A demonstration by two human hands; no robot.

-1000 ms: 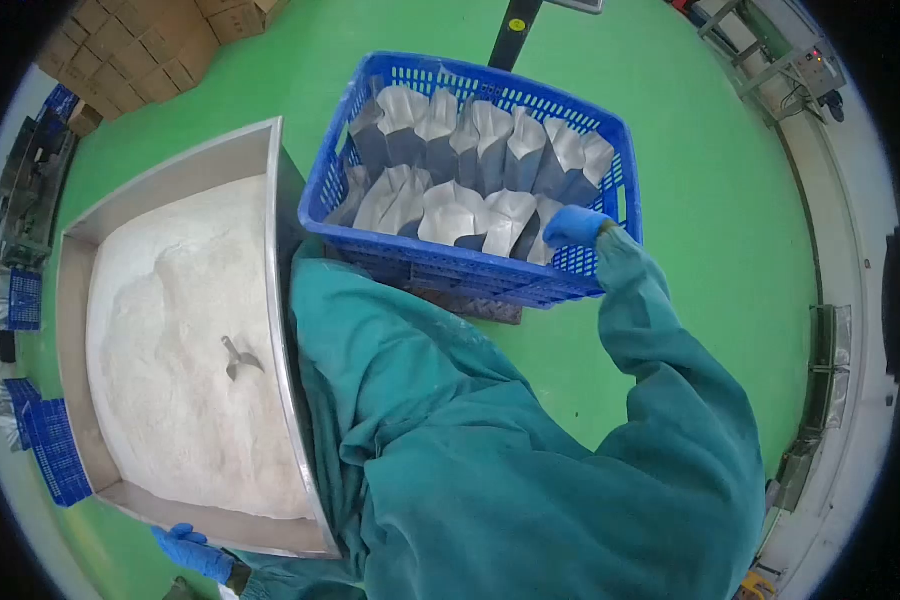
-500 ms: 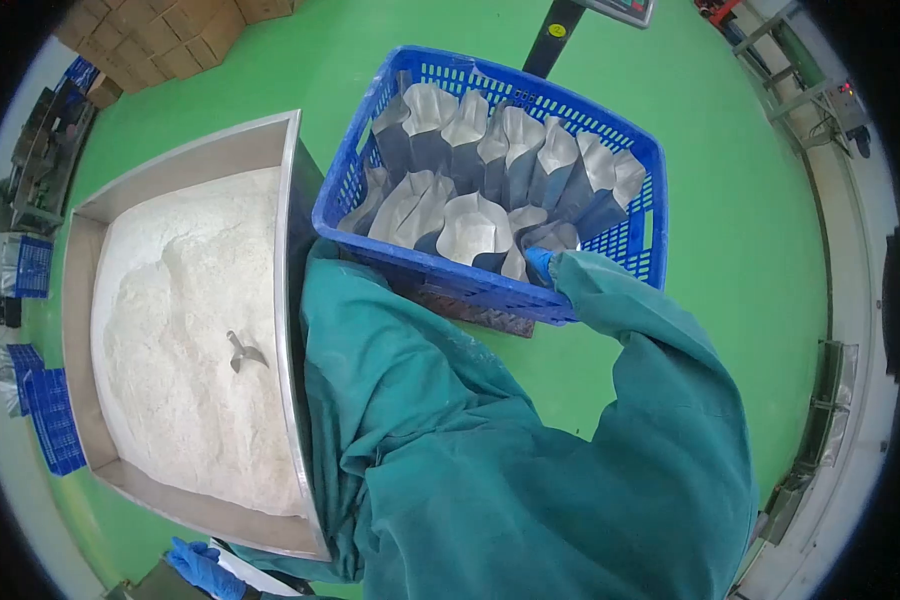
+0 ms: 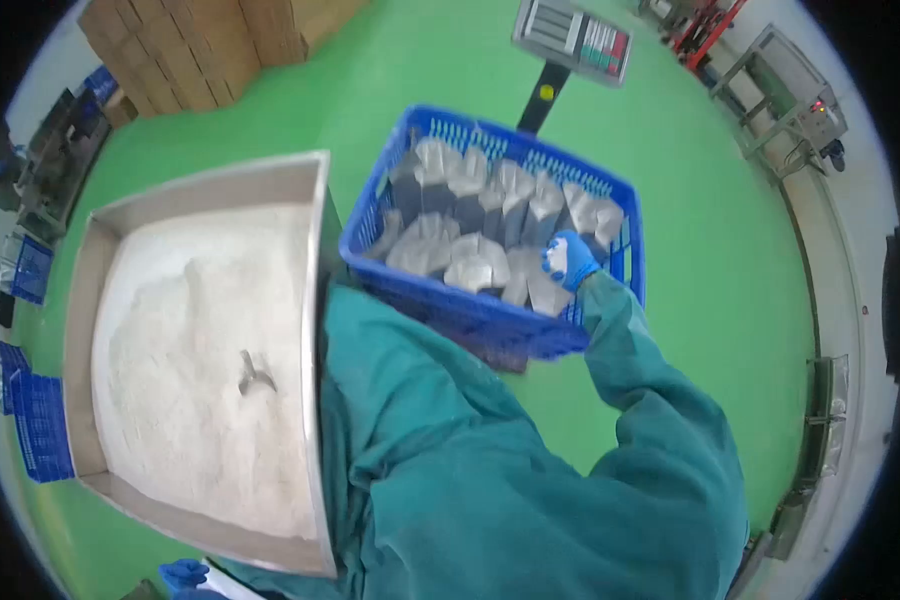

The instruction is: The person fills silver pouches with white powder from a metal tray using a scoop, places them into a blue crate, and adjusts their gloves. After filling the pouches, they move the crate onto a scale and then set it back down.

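Note:
My right hand (image 3: 570, 260), in a blue glove whitened over the fingers, is closed above the front right part of a blue plastic basket (image 3: 450, 297). Its fingers are curled right over a silver foil bag (image 3: 547, 294); I cannot tell what they grip. Several open-topped foil bags (image 3: 475, 262) stand upright in rows inside the basket. At the bottom left edge, partly cut off, my left hand (image 3: 183, 574) in a blue glove has its fingers apart beside a white sheet-like thing (image 3: 232, 582). A metal scoop (image 3: 255, 375) lies on white powder (image 3: 195, 400) in a steel bin (image 3: 320, 430).
Behind the basket stands a scale display (image 3: 573, 40) on a post. Cardboard boxes (image 3: 185, 55) are stacked at the back left. Blue crates (image 3: 40, 425) sit left of the bin, and a metal frame with a control box (image 3: 820, 122) stands at the right wall.
My right hand has risen from low inside the basket's front right corner to above the bags. My left hand has slipped lower, toward the frame edge. The camera view has shifted upward.

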